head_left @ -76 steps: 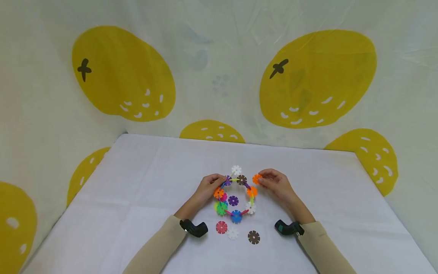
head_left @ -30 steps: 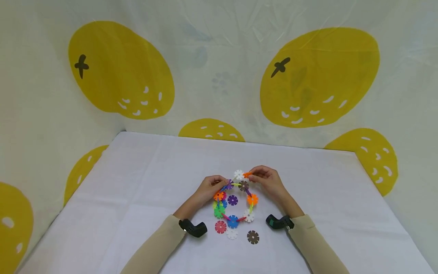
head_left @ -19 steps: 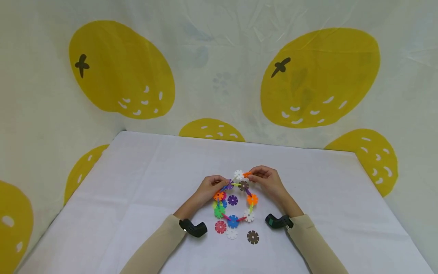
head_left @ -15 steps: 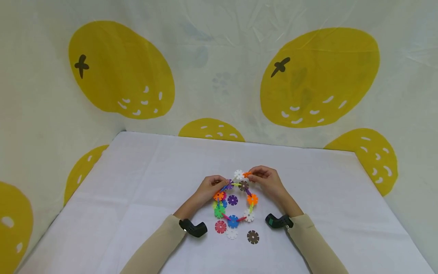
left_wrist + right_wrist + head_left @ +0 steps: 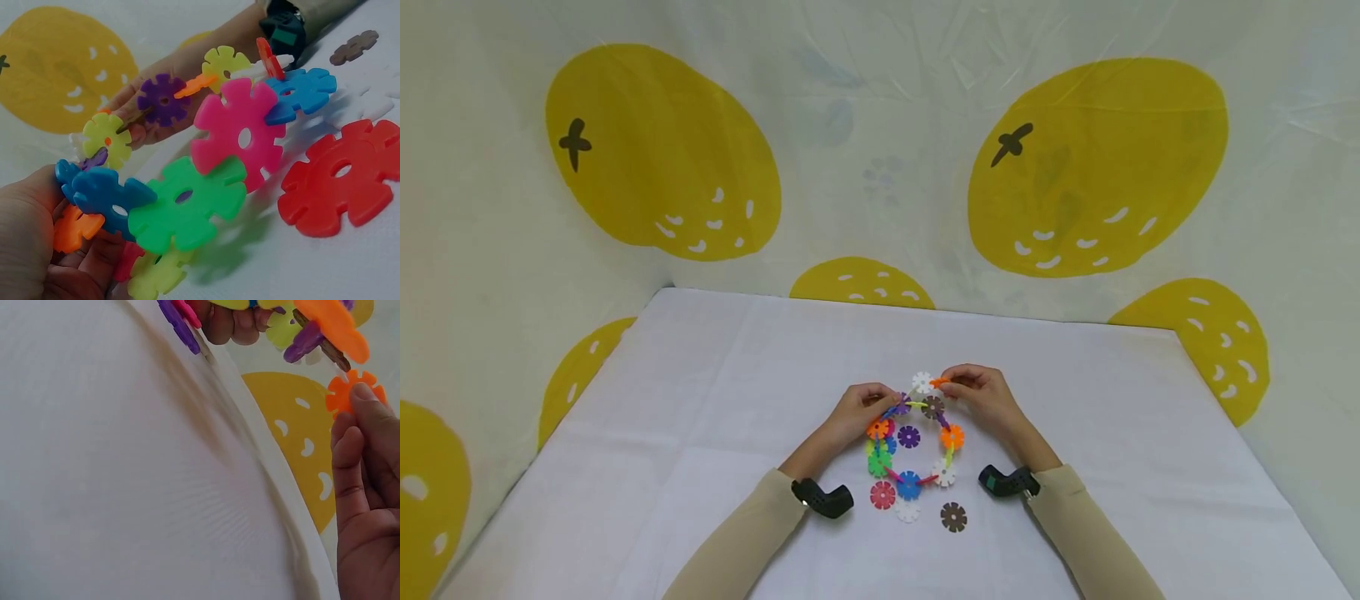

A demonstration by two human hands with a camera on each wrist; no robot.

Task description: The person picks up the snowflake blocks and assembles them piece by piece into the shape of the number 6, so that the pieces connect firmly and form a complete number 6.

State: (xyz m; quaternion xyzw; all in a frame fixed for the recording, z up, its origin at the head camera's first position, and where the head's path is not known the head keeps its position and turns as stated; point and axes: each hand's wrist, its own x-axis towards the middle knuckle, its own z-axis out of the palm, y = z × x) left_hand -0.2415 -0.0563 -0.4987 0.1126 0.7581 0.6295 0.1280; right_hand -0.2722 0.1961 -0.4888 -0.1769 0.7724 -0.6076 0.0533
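Pinching a loose orange disc (image 5: 940,382) up at the far side: that's the right hand (image 5: 987,394), thumb and fingertips closed on its edge. From the head view the disc is edge-on, a thin strip whose long axis runs roughly left to right, near end of the strip in the fingers and the other end pointing left at a white disc (image 5: 922,382). They meet or nearly so, can't tell if the slots are engaged. From the right wrist its flat face shows.

Left hand (image 5: 857,412) has thumb and fingers closed on the upper left of a ring of discs (image 5: 952,437), around the purple and blue ones. Ring's roughly round, so no real long axis, with its opening facing up, and the white disc sticks out from its far side.

Purple disc (image 5: 909,437) sits inside the ring's outline; red disc (image 5: 883,496), another white disc (image 5: 908,512) and brown disc (image 5: 954,517) lie flat on the white cloth (image 5: 760,375) nearer the person.
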